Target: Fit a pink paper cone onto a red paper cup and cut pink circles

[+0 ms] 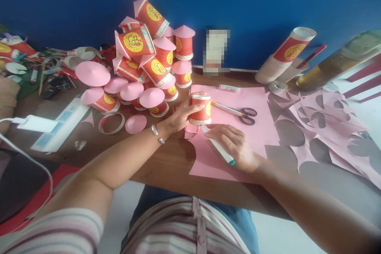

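My left hand [181, 113] is wrapped round a red paper cup [200, 110] with a yellow round emblem, held upside down over pink paper. In my right hand [233, 143] is a white marker [218, 147] with a green end, its other end close to the cup's lower rim. Whether the tip touches the cup I cannot tell. Under both lies a pink paper sheet [256, 127]. Black-handled scissors [247, 116], an orange-and-white pen and a glue stick [229, 88] rest on that sheet.
Several red cups with pink cone tops [135, 41] are piled at the back left. A power strip [61, 125] and a tape ring [111, 123] lie left. Pink paper scraps [324, 115], stacked cups [274, 67] and a bottle [336, 59] are on the right.
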